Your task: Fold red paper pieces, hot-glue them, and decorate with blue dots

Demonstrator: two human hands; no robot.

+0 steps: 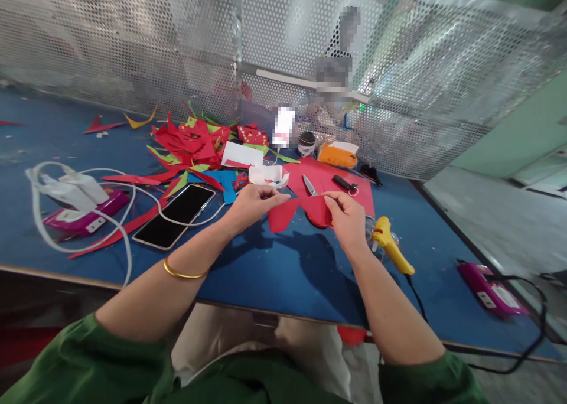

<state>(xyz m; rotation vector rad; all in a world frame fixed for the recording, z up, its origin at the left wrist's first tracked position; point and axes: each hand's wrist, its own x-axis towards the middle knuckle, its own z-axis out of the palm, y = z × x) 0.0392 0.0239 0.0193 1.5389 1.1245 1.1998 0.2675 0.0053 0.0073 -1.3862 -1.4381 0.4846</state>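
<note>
Back: perforated metal screen [155, 55]. In front of it, blue table [266, 280]. On table, far side L of ctr: heap of red/green paper scraps [190, 141]. Far side, R of ctr: red sheet [365, 186], flat. Near L forearm: phone [177, 209], dark screen up, white cable across it. Just R of R hand: yellow glue gun [392, 244], on its side.

L hand [254, 206]: pinching, thumb + fingers, on top edge twd L side. R hand [348, 218]: pinching R end. Btwn them, same red paper cutout [286, 213], nr side of red sheet; held clear of table, judging by shadows. Long axis approx. L–R, from hand to hand, w/ narrow waist nr middle. Neither hand nearer: contact at both sides. Beyond cutout, on sheet: pointed metal blade [309, 185].
</note>
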